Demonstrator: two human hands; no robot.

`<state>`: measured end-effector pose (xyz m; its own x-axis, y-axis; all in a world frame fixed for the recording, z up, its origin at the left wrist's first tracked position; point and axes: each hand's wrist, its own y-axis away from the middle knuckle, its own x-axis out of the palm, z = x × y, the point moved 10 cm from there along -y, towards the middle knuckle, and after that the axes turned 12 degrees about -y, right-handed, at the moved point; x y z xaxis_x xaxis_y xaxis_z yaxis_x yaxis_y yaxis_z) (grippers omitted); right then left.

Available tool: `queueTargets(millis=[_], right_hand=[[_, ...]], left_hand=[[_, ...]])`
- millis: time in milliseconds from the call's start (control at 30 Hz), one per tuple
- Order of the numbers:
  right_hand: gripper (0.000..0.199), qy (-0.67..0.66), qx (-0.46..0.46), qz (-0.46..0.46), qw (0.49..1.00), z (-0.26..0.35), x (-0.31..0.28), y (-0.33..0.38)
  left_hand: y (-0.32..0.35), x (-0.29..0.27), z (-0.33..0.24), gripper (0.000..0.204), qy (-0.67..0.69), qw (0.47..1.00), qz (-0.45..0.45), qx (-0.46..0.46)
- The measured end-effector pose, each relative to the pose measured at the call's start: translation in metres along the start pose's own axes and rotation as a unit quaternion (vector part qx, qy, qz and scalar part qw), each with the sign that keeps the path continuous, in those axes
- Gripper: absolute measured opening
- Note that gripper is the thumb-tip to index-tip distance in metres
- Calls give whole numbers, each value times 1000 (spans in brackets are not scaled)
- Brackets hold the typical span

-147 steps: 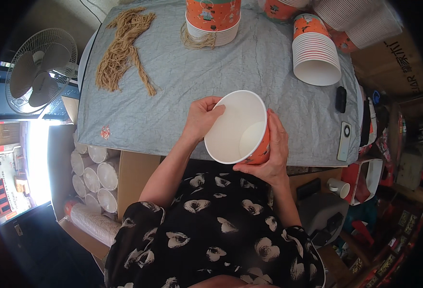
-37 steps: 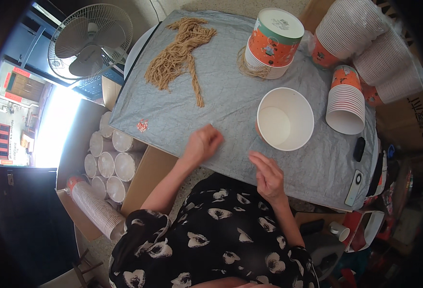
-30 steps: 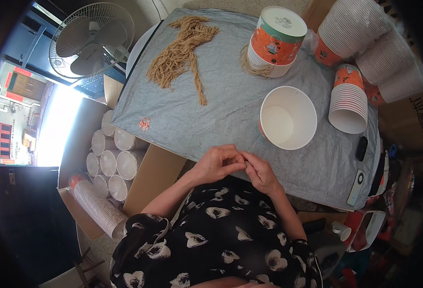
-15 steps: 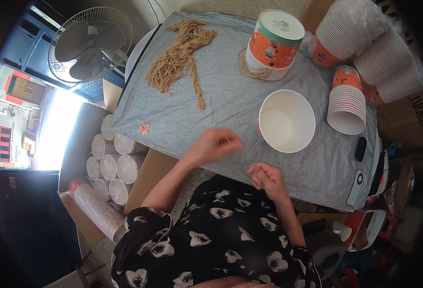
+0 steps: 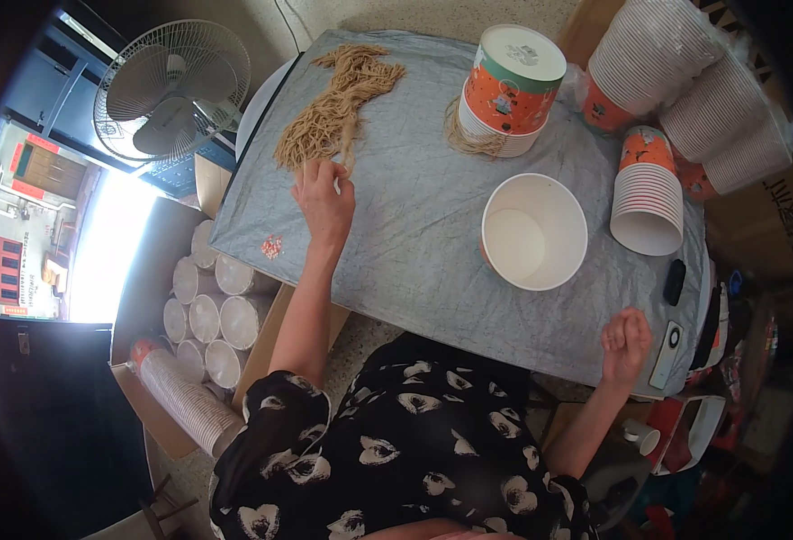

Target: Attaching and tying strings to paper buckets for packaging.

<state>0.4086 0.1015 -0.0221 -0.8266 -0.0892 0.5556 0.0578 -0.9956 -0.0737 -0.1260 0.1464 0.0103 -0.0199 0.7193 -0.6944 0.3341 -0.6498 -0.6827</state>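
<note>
At the lower end of a tan string bundle (image 5: pixel 333 108), my left hand (image 5: pixel 324 205) pinches at the strands with thumb and fingers. The bundle lies loosely spread over the far left of the grey-covered table. My right hand (image 5: pixel 626 346) hovers by the table's near right edge, fingers curled in; whether anything is inside cannot be seen. Between the hands, toward the right, an open white paper bucket (image 5: pixel 554 216) shows its bare inside. Behind it stands an upturned orange-and-green paper bucket stack (image 5: pixel 509 99), with loose tan string (image 5: pixel 470 137) around its lower left side.
A nested bucket stack (image 5: pixel 648 193) lies at right, before plastic-wrapped stacks (image 5: pixel 648 54). A black object (image 5: pixel 675 283) and a pale remote-like device (image 5: pixel 666 355) lie near the right edge. Red-and-white bits (image 5: pixel 272 247) sit at left. A carton (image 5: pixel 266 346) holds bucket stacks; a fan (image 5: pixel 173 90) stands behind.
My left hand has moved away to the far left and reached the string bundle. My right hand has moved right, from before the open bucket to near the pale device.
</note>
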Motion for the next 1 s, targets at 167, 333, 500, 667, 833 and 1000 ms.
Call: queueTargets(millis=[167, 333, 500, 667, 833, 1000], right_hand=[[22, 81, 74, -166, 980, -63, -60, -1], [28, 115, 79, -225, 964, -83, -58, 6], [27, 137, 103, -186, 968, -102, -70, 9], [25, 169, 122, -174, 962, -108, -66, 7], [25, 182, 113, -215, 953, -105, -74, 11], [23, 206, 119, -204, 950, -99, -69, 14]], left_hand=[[45, 4, -49, 23, 147, 948, 186, 211], [43, 47, 64, 18, 144, 950, 227, -161], [23, 90, 71, 35, -46, 987, 113, -102], [-9, 91, 64, 11, 119, 965, 167, -162], [-9, 14, -12, 10, 82, 990, 83, 81], [83, 39, -24, 7, 91, 908, 384, 137]])
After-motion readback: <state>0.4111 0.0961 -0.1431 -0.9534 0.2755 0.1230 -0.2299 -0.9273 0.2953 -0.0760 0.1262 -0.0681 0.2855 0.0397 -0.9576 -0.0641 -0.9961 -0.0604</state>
